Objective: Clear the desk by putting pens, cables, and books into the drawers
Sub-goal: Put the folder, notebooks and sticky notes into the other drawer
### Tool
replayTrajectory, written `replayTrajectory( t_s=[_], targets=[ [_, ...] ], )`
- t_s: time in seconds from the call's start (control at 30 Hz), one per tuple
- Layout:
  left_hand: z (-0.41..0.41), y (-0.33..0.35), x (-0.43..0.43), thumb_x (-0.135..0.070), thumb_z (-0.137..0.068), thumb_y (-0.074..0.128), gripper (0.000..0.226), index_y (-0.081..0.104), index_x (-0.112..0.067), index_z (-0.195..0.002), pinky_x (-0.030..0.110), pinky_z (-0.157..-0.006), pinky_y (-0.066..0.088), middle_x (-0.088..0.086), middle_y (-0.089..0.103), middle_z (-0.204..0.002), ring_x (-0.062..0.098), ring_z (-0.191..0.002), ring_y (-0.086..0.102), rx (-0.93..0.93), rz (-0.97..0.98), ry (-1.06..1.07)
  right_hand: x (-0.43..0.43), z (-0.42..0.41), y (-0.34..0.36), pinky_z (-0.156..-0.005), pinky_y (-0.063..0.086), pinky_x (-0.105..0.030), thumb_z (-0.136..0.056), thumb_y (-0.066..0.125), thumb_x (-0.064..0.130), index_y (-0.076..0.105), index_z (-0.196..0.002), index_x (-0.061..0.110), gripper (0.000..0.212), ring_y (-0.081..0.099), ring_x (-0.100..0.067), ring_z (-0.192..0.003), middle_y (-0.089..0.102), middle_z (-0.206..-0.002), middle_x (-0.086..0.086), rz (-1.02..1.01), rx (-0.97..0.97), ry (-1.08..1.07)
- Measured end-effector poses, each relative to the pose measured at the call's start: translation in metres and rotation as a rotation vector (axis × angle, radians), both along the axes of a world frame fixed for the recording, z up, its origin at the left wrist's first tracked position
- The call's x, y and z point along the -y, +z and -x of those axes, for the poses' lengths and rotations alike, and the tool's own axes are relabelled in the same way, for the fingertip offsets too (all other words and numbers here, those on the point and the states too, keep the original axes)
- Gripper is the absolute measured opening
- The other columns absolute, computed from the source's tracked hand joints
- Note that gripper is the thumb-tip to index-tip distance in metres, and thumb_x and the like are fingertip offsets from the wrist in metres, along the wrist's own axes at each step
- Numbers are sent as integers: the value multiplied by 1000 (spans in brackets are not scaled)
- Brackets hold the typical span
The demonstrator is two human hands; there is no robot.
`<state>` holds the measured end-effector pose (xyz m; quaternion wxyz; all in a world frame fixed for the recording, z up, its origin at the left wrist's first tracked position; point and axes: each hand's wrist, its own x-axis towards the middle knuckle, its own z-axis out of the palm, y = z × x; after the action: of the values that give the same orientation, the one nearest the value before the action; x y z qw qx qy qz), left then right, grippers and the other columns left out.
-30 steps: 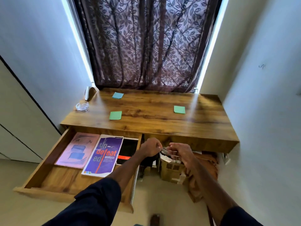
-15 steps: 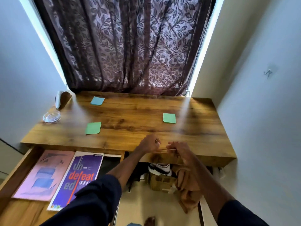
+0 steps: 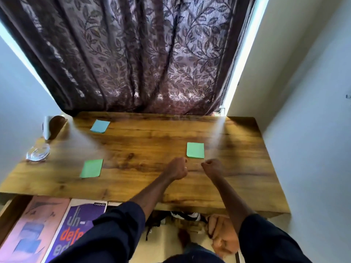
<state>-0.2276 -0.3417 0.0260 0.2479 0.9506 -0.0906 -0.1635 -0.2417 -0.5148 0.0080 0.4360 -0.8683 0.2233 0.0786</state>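
Beneath a leaf-patterned curtain, a wooden desk spans the pale-walled alcove. In its open drawer, lower left, a pink book and a purple book lie side by side, long axes front to back, tops toward the desk. The left hand and right hand hover fisted above the desktop; whether either holds anything cannot be told.

Left hand, right hand: curled fists.
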Motion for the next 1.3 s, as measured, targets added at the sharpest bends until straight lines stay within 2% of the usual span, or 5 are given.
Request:
replayTrajectory(
  t_s=[0.37,0.77,1.03,1.13,1.3],
  targets=[
    [-84,-33,23,-15,-92,55,54,43,-6,-144,41,-108,42,17,45,-145,32,-134,45,-49,-211,-171,-3,-96,-16,-66,43,-31,-88,72,40,71,-107,-2,46,67,-29,-87,73,-104,-17,92,-168,38],
    [-149,-60,-13,-23,-89,57,36,64,-15,-123,40,-89,54,13,65,-124,32,-114,62,-124,-169,-317,-28,-172,-9,-63,46,-26,-83,72,23,69,-104,4,28,62,-22,-84,70,-97,-10,80,-243,105],
    [-210,-80,-107,-29,-91,52,39,66,1,-111,39,-84,47,20,66,-107,35,-102,63,24,222,439,-115,-230,18,-55,42,-22,-86,73,25,75,-107,10,26,62,-11,-75,72,-90,-2,40,-102,233],
    [-231,-86,-152,-26,-93,55,35,62,1,-113,43,-84,45,23,64,-109,40,-104,60,142,95,565,-149,-248,7,-39,38,-12,-89,73,20,72,-107,1,25,57,-2,-51,68,-84,-9,-115,-132,170],
    [-276,-93,-261,-17,-94,50,50,46,9,-136,49,-114,26,29,46,-141,43,-134,40,156,-170,646,-210,-275,-10,-52,54,-21,-91,72,21,67,-117,3,32,68,-13,-74,72,-105,-7,-277,-234,193]
  ],
)
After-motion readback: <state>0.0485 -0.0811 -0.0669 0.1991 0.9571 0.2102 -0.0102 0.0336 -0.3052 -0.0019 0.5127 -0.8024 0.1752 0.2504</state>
